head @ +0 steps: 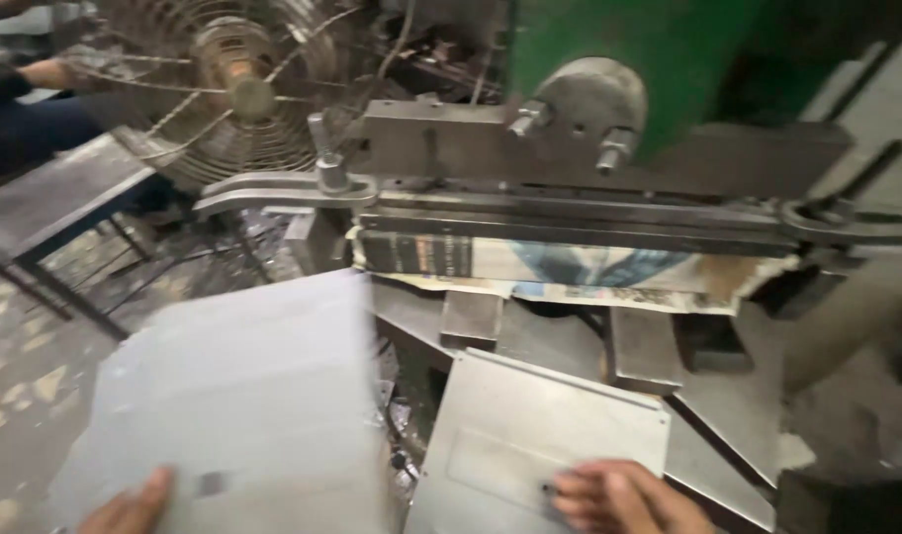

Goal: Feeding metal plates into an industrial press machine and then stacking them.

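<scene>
The left hand grips a blurred, flat grey metal sheet; the right hand presses flat fingers on a smooth rectangular steel plate below the green press.

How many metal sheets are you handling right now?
2. One blurred grey sheet at lower left, held at its near edge by the left hand. One flat plate on the press bed, with the right hand on its near edge. Others may be hidden.
</scene>
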